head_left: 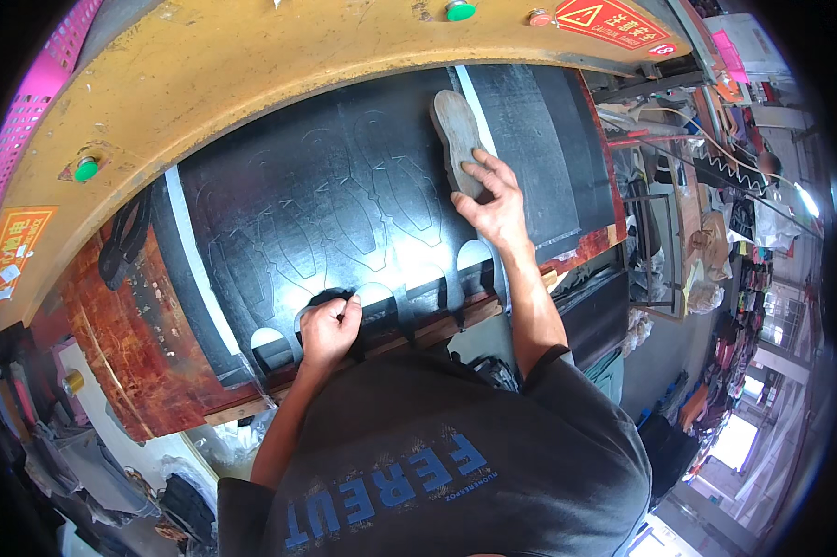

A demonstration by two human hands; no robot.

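Observation:
A black sheet lies over the work surface, marked with several sole-shaped cut outlines; its near edge is scalloped with rounded gaps and narrow strips. My left hand is closed at this near edge, its fingers curled on the sheet; the exact grip is partly hidden. Toward the far right of the sheet, a grey-brown sole-shaped cutting die rests by a white strip. My right hand grips its near end, thumb on the left side and fingers over the right.
A yellow machine beam with green buttons spans the far side. Dark sole-shaped pieces lie at the left on a worn red-brown board. Racks and hanging goods stand to the right, and piled materials are at lower left.

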